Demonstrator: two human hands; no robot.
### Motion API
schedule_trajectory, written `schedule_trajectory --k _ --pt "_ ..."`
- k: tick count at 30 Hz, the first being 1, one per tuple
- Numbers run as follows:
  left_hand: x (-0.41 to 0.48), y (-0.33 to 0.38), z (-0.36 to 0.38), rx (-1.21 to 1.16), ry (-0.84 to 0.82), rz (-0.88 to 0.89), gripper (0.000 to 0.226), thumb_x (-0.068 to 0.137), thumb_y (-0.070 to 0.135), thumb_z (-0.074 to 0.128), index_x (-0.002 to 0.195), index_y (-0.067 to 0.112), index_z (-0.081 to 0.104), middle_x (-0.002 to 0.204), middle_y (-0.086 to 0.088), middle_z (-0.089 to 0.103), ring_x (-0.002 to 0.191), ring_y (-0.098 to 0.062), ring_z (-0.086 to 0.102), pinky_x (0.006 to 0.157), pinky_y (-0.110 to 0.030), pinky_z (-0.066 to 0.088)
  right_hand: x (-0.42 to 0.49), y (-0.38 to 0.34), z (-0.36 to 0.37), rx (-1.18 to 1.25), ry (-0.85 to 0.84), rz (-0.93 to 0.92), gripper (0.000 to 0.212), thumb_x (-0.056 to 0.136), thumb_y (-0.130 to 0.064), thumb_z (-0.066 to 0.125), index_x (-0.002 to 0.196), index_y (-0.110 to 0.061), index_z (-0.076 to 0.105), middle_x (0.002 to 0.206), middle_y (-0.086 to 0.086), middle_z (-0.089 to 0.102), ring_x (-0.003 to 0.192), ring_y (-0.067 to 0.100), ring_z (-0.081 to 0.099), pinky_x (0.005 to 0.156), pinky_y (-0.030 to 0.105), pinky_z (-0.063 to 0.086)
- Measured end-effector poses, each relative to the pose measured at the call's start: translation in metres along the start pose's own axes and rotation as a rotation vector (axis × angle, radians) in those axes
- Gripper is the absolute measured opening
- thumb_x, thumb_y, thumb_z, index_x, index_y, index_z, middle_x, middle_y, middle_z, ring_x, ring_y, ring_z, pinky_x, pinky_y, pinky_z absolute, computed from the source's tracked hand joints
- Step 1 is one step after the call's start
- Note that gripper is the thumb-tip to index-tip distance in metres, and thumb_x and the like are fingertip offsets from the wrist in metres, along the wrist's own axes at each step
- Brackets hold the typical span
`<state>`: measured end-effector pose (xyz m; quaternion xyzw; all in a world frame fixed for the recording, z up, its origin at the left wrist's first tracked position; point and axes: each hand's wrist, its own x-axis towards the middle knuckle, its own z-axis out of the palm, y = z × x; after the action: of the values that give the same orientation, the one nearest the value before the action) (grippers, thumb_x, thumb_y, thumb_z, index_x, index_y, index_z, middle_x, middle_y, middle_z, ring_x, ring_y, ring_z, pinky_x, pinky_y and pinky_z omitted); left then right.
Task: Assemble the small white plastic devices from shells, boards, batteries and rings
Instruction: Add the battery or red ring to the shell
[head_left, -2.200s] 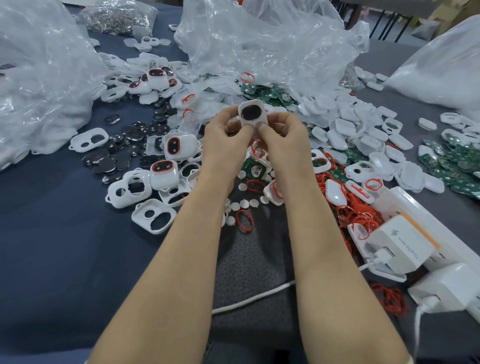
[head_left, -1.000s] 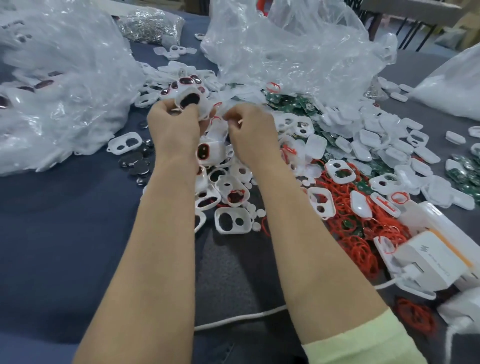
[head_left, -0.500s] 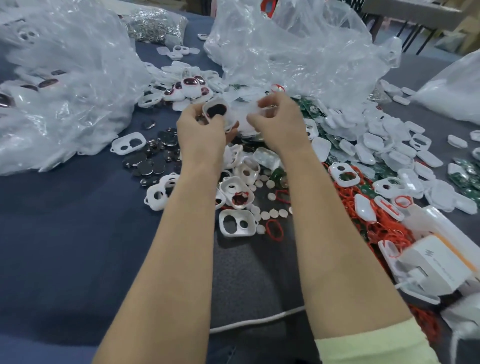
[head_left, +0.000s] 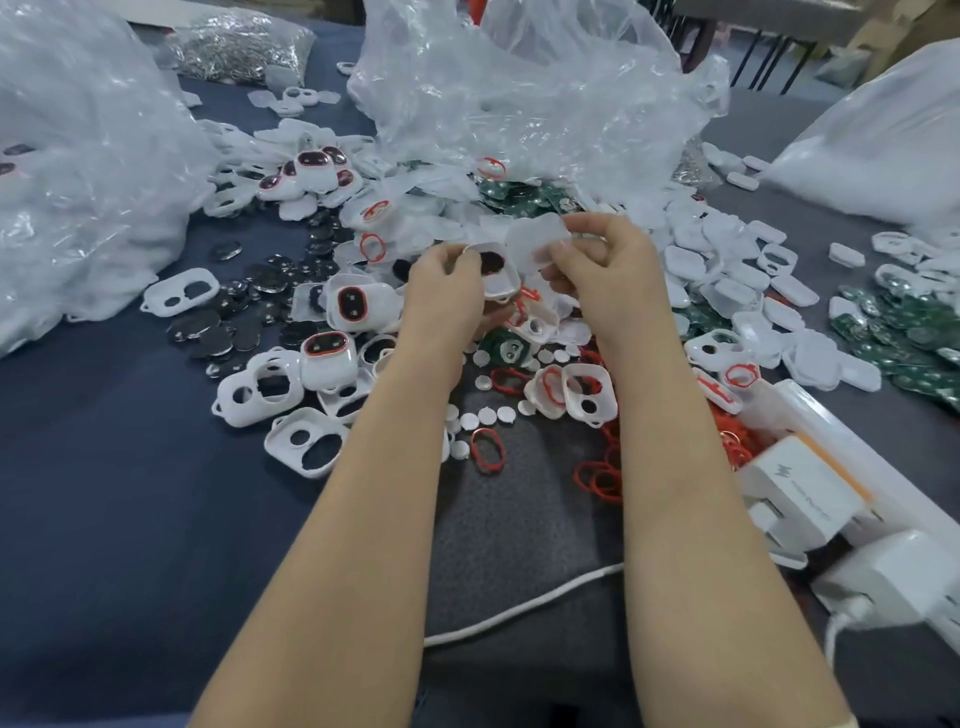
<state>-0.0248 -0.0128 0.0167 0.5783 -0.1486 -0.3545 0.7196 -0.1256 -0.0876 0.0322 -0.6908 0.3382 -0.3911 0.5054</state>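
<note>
White plastic shell (head_left: 492, 266), dark inside, sits pinched in the left hand (head_left: 445, 293); the right hand (head_left: 609, 278) pinches a flat white cover (head_left: 537, 236) beside it. Few red-ringed devices (head_left: 347, 307) lie finished; loose parts (head_left: 727, 291) abound.

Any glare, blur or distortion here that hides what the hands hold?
Head view: glare on the clear bags; soft overall, edges stretched by the wide lens; the white piece in the right hand is smeared, the shell in the left hand sharper, its dark opening readable.
</note>
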Motion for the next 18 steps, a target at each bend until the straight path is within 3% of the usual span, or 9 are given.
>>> schedule_trajectory --k 5,8,11,13,15,18 --pt "-0.0005 -0.0021 -0.0006 -0.061 -0.025 -0.014 0.019 0.101 0.015 0.043 0.090 0.014 0.058 0.116 -0.018 0.063 0.100 -0.035 0.067 0.066 -0.032 0.061 -0.0013 0.0063 0.0019 0.072 0.028 0.022 0.010 0.093 -0.001 0.056 0.098 -0.009 0.060 0.076 0.000 0.069 0.059 0.003 0.063 0.065 0.020 0.053" --pt "0.0002 -0.0015 0.0000 -0.069 -0.012 -0.007 0.019 0.100 0.016 0.044 0.088 0.015 0.059 0.115 -0.019 0.065 0.100 -0.036 0.068 0.062 -0.030 0.058 -0.0018 0.0043 0.0044 0.263 0.078 0.090 0.009 0.091 0.003 0.056 0.093 -0.006 0.057 0.076 0.007 0.064 0.058 0.008 0.067 0.062 0.020 0.055" --pt "0.0016 -0.0028 -0.0003 -0.063 0.004 0.023 0.019 0.100 0.017 0.045 0.087 0.017 0.060 0.112 -0.018 0.066 0.103 -0.035 0.066 0.074 -0.037 0.060 -0.0041 0.0012 0.0074 0.487 0.070 0.194 0.020 0.090 0.009 0.051 0.102 -0.007 0.050 0.086 0.015 0.061 0.064 0.016 0.070 0.061 0.022 0.055" --pt "0.0009 -0.0042 0.0003 -0.058 0.012 0.029 0.017 0.101 0.019 0.044 0.093 0.015 0.059 0.114 -0.018 0.065 0.104 -0.033 0.066 0.075 -0.037 0.060 -0.0055 0.0004 0.0069 0.538 0.021 0.235 0.036 0.090 0.010 0.047 0.112 -0.018 0.050 0.091 0.018 0.061 0.070 0.019 0.071 0.062 0.022 0.055" --pt "-0.0002 -0.0053 0.0012 -0.081 0.009 0.026 0.016 0.102 0.019 0.043 0.099 0.013 0.057 0.116 -0.019 0.064 0.102 -0.031 0.066 0.067 -0.031 0.058 -0.0059 -0.0004 0.0063 0.520 -0.016 0.244 0.042 0.089 0.010 0.046 0.114 -0.023 0.055 0.092 0.015 0.061 0.073 0.020 0.071 0.064 0.023 0.056" --pt "-0.0002 -0.0060 0.0010 -0.078 0.010 0.018 0.016 0.103 0.020 0.041 0.099 0.014 0.056 0.117 -0.018 0.064 0.105 -0.032 0.065 0.069 -0.032 0.058 -0.0048 0.0005 0.0065 0.297 0.017 0.197 0.029 0.089 0.002 0.052 0.105 -0.018 0.064 0.084 0.005 0.064 0.069 0.012 0.066 0.068 0.023 0.055"
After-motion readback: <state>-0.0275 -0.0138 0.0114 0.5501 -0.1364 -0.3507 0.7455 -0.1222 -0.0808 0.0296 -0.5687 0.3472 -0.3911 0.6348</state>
